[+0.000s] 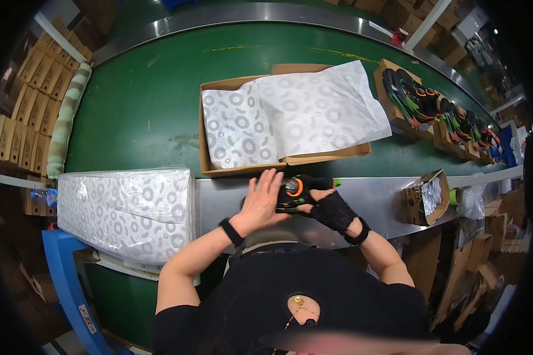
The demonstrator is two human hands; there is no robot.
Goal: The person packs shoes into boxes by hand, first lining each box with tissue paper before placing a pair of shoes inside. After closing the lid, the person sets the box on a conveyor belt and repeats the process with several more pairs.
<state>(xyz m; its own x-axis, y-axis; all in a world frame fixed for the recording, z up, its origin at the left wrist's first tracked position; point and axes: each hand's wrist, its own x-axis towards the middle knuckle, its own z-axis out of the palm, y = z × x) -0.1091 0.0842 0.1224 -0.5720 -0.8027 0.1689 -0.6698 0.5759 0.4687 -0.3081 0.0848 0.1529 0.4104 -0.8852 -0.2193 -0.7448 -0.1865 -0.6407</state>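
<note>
A black shoe (305, 184) with orange and green accents is between my hands, above the steel edge at the front of the belt. My left hand (260, 200), bare with a black wristband, cups the shoe's left end, fingers pointing forward and thumb lower down. My right hand (333, 210), in a black fingerless glove, grips the shoe's right part. Something clear and shiny shows inside the shoe opening. Just beyond my hands lies an open cardboard box (243, 171), lined with white patterned tissue paper (317, 109) that spills over its right side.
A plastic-wrapped stack of patterned paper (127, 213) lies at left. On the right stands a small carton (417, 204) with crumpled silvery material. Boxes with dark shoes (411, 97) line the green belt (142, 89) at far right. Shoe cartons (41, 100) are stacked at left.
</note>
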